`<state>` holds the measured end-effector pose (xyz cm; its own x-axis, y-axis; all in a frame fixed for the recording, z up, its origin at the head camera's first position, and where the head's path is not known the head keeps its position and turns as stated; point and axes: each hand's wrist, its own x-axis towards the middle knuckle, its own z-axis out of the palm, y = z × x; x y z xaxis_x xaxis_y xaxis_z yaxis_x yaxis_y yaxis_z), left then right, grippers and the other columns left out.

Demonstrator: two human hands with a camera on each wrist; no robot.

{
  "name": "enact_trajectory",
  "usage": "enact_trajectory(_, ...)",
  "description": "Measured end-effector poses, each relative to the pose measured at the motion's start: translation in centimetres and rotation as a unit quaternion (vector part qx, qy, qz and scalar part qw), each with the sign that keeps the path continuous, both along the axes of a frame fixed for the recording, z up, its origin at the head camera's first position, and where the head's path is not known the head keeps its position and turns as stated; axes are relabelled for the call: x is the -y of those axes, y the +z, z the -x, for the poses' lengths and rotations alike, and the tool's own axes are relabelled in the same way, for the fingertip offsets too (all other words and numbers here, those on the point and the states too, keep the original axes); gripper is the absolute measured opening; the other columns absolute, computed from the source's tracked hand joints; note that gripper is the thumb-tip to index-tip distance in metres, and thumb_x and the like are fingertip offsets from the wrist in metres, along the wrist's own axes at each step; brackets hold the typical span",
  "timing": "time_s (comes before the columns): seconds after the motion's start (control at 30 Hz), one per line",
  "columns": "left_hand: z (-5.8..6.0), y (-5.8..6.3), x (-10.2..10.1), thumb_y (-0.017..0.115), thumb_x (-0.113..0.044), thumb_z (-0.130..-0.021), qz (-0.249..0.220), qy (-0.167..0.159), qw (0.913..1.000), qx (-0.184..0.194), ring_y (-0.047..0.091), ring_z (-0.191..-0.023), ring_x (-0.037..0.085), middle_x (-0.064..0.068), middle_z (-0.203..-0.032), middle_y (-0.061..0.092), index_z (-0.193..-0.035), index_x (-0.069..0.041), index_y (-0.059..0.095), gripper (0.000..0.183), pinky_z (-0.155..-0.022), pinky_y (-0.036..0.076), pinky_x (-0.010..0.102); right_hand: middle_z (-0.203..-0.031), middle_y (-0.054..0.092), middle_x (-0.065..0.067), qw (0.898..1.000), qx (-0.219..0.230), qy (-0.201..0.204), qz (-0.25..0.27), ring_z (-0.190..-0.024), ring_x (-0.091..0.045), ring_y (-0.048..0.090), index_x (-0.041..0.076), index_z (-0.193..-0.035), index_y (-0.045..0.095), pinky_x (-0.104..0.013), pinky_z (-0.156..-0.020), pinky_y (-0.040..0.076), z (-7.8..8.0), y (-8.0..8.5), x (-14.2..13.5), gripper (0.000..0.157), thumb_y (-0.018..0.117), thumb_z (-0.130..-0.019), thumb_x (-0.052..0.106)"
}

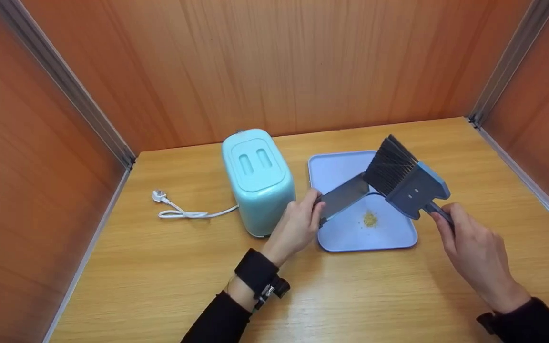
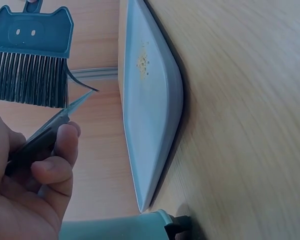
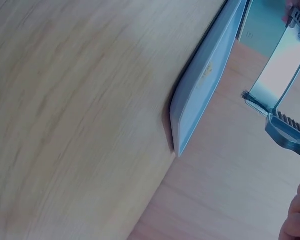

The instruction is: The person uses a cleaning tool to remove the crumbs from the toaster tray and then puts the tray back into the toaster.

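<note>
My left hand [image 1: 298,226] grips the dark handle of a small grey dustpan [image 1: 347,195], held tilted above the tray. In my right hand [image 1: 478,252] is the handle of a hand brush [image 1: 416,191] with long black bristles and a dark blue-grey head. The bristles meet the far end of the dustpan, and one tuft bends along its edge in the left wrist view. Below both lies a pale blue-violet tray [image 1: 334,164]. A small heap of yellowish crumbs [image 1: 370,219] sits on the near half of the tray.
A turquoise toaster [image 1: 267,209] with a two-slot lid stands just left of the tray, close to my left forearm. Its white cord and plug [image 1: 179,209] lie on the wooden table [image 1: 160,276]. Wood panels [image 1: 303,62] enclose the back and sides.
</note>
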<state>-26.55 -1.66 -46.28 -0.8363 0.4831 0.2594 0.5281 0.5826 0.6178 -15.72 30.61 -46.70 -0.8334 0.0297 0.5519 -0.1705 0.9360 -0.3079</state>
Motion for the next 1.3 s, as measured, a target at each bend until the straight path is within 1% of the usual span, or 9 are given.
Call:
enact_trajectory(0.23, 0.1, 0.0, 0.0, 0.046, -0.025, -0.117, -0.001, 0.003, 0.9998, 0.022, 0.074, -0.088, 0.012, 0.01, -0.117, 0.078, -0.119, -0.012, 0.058, 0.017, -0.067, 0.06, 0.022, -0.075, 0.063, -0.01, 0.999, -0.023, 0.012, 0.038, -0.054, -0.004, 0.041, -0.004, -0.11, 0.06, -0.018, -0.046, 0.035, -0.5, 0.5, 0.5, 0.019, 0.072, -0.103, 0.008)
enact_trajectory(0.33, 0.1, 0.0, 0.0, 0.047, -0.024, -0.117, -0.003, 0.003, 0.9998, 0.022, 0.073, -0.086, 0.012, 0.009, -0.114, 0.078, -0.118, -0.012, 0.058, 0.017, -0.067, 0.06, 0.021, -0.073, 0.06, -0.008, 0.998, -0.032, 0.025, 0.048, -0.055, -0.003, 0.041, -0.003, -0.109, 0.06, -0.014, -0.046, 0.034, -0.7, 0.6, 0.9, 0.017, 0.073, -0.102, 0.007)
enact_trajectory(0.53, 0.0, 0.1, -0.1, 0.048, -0.023, -0.116, -0.008, 0.002, 0.9999, 0.012, 0.065, -0.075, 0.01, 0.004, -0.093, 0.07, -0.115, -0.012, 0.057, 0.014, -0.059, 0.053, 0.019, -0.069, 0.053, 0.006, 0.996, -0.003, 0.083, 0.013, -0.055, 0.003, 0.037, 0.003, -0.106, 0.065, -0.016, -0.045, 0.032, -1.0, -0.3, 1.7, 0.018, 0.079, -0.096, 0.005)
enact_trajectory(0.63, 0.0, 0.1, -0.1, 0.048, -0.022, -0.116, -0.011, 0.0, 0.9999, 0.004, 0.062, -0.071, 0.009, 0.003, -0.089, 0.067, -0.114, -0.011, 0.057, 0.014, -0.056, 0.05, 0.018, -0.069, 0.053, 0.009, 0.995, 0.011, 0.096, -0.007, -0.055, 0.004, 0.038, 0.007, -0.104, 0.067, -0.017, -0.046, 0.034, -0.8, -0.6, 1.8, 0.019, 0.082, -0.094, 0.007)
enact_trajectory(0.73, -0.2, 0.1, -0.1, 0.048, -0.021, -0.116, -0.008, -0.007, 0.9999, -0.008, 0.059, -0.068, 0.009, 0.003, -0.086, 0.065, -0.115, -0.01, 0.057, 0.015, -0.054, 0.047, 0.017, -0.068, 0.054, 0.009, 0.996, 0.015, 0.087, -0.02, -0.054, 0.003, 0.038, 0.008, -0.102, 0.066, -0.018, -0.046, 0.032, -0.5, -0.9, 1.7, 0.017, 0.082, -0.095, 0.01)
enact_trajectory(0.87, -0.3, 0.2, 0.0, 0.048, -0.021, -0.116, -0.003, -0.009, 0.9999, -0.014, 0.057, -0.065, 0.009, 0.003, -0.082, 0.062, -0.115, -0.009, 0.057, 0.015, -0.052, 0.045, 0.018, -0.065, 0.049, 0.008, 0.998, 0.022, 0.055, -0.032, -0.051, 0.001, 0.033, 0.007, -0.1, 0.065, -0.02, -0.044, 0.026, -0.2, -1.1, 0.8, 0.015, 0.079, -0.099, 0.013)
enact_trajectory(0.97, -0.3, 0.2, 0.1, 0.048, -0.022, -0.116, -0.001, -0.008, 0.9999, -0.011, 0.059, -0.066, 0.009, 0.002, -0.084, 0.063, -0.115, -0.01, 0.056, 0.015, -0.052, 0.045, 0.018, -0.063, 0.047, 0.006, 0.999, 0.031, 0.024, -0.031, -0.048, -0.002, 0.031, 0.005, -0.101, 0.063, -0.021, -0.044, 0.024, 0.0, -1.0, 0.1, 0.016, 0.075, -0.102, 0.016)
enact_trajectory(1.1, -0.3, 0.1, 0.2, 0.047, -0.022, -0.116, 0.005, -0.011, 0.9999, -0.006, 0.062, -0.068, 0.009, 0.005, -0.089, 0.068, -0.117, -0.01, 0.057, 0.015, -0.052, 0.046, 0.016, -0.062, 0.052, 0.0, 0.999, 0.028, -0.011, -0.02, -0.048, -0.008, 0.034, 0.0, -0.103, 0.062, -0.022, -0.044, 0.025, 0.1, -0.5, -0.7, 0.019, 0.072, -0.104, 0.016)
enact_trajectory(1.3, -0.2, 0.1, 0.2, 0.046, -0.023, -0.117, 0.014, -0.004, 0.9999, -0.001, 0.07, -0.077, 0.01, 0.009, -0.104, 0.076, -0.119, -0.01, 0.057, 0.017, -0.057, 0.053, 0.016, -0.067, 0.061, -0.007, 1.0, 0.012, -0.009, -0.005, -0.049, -0.01, 0.04, -0.003, -0.107, 0.062, -0.022, -0.044, 0.03, 0.0, 0.2, -0.4, 0.022, 0.074, -0.102, 0.015)
